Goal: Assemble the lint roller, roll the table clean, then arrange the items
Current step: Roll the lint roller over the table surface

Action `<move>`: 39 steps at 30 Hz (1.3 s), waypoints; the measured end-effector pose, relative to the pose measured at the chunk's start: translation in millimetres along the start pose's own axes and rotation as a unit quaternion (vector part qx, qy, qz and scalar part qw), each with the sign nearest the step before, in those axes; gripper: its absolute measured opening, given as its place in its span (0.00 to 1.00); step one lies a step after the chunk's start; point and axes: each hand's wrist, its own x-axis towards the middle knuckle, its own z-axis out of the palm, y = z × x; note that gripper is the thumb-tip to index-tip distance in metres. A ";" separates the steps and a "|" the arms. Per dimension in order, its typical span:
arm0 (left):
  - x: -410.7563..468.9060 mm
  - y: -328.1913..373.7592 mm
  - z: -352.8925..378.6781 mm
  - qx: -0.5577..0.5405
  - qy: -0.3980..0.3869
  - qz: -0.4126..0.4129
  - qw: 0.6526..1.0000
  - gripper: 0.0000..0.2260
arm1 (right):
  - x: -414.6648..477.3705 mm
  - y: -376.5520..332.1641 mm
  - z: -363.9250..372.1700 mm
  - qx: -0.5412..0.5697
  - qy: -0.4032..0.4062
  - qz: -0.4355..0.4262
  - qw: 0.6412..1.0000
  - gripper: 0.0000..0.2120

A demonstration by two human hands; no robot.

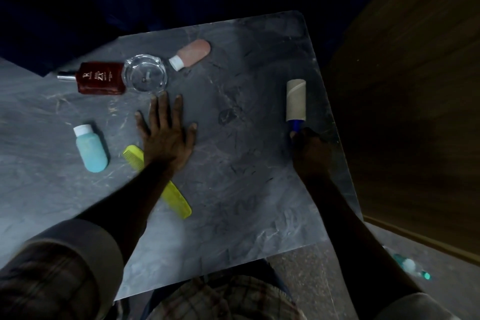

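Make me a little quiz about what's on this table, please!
1. True or false: the left hand lies flat and open on the table.
2. Which hand holds the lint roller? A) left B) right
3. What yellow thing lies partly under the left forearm?

Key: 1 true. 2 B. 3 the comb.

I see the lint roller point(296, 101) — pale cardboard-coloured roll on a blue handle — lying flat near the grey marbled table's point(233, 215) right edge, roll end pointing away from me.
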 end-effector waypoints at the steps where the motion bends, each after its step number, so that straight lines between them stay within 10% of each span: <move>1: 0.3 0.4 -0.8 0.002 -0.006 -0.002 1.000 0.35 | -1.2 -3.7 1.0 -0.021 -0.005 -0.016 1.000 0.19; 21: 0.0 7.4 -9.2 0.004 -0.025 0.005 1.000 0.35 | -55.2 -97.7 66.1 -0.076 -0.002 -0.231 0.970 0.14; 39: -0.4 9.7 -9.1 0.002 -0.027 0.003 1.000 0.35 | -18.0 -44.7 33.7 -0.065 0.036 -0.147 0.986 0.18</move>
